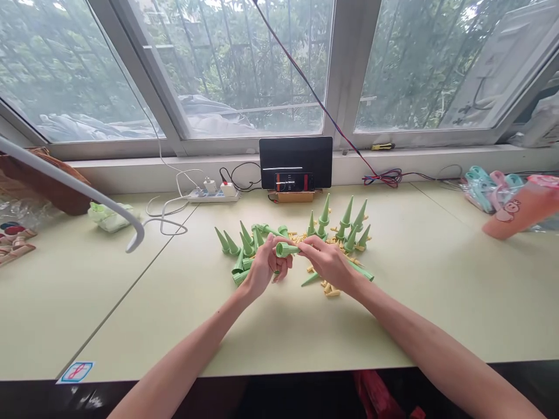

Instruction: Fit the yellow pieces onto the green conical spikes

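In front of my chest, both hands meet at a green plastic watering spike [286, 250] lying sideways, its wide ribbed end towards the left. My right hand [325, 259] pinches the narrow end between thumb and fingers. The fingers of my left hand [264, 267] are curled beside the wide end, and a bit of another green piece [276, 272] shows among them. Green spikes [247, 244] stand and lie to the left of the hands. More upright spikes [345, 215] are behind the right hand. Small yellow tips [331, 289] are scattered around and below it.
A phone [293, 182] leans on a black tablet [297, 154] at the back. A power strip [213, 195] with cables is left of it. An orange cup [519, 206] and bagged clips [484, 186] lie on the right. A white curved arm [109, 201] crosses the left side.
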The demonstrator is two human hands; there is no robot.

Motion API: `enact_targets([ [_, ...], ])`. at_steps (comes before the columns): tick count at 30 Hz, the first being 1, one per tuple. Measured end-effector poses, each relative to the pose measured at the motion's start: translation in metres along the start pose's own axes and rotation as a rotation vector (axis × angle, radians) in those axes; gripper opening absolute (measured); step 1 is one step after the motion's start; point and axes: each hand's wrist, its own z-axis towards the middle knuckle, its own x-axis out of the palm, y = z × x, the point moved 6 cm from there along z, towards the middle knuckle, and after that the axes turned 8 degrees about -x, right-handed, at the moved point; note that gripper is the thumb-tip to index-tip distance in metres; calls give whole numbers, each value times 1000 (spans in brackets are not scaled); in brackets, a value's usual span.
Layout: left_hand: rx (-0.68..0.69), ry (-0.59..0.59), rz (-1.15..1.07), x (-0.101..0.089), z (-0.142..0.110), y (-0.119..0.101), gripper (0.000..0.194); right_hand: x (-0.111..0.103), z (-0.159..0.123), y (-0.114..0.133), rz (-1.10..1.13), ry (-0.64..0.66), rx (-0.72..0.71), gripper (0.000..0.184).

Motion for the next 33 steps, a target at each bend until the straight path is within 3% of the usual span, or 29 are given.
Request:
enact_targets([
  [6, 16, -99, 92, -3, -1, 3, 34, 4, -1, -2, 52, -36, 22, 23],
  [16, 117, -269, -21, -10, -1, 0, 18, -13, -3, -3, 170, -336, 118, 18],
  [28, 128, -202, -105, -5, -3, -3, 23, -7, -7, -4, 56, -252, 239, 48],
  [33, 122, -225, -114, -4, -5, -2, 29, -6, -9, -15, 54, -171, 318, 37],
])
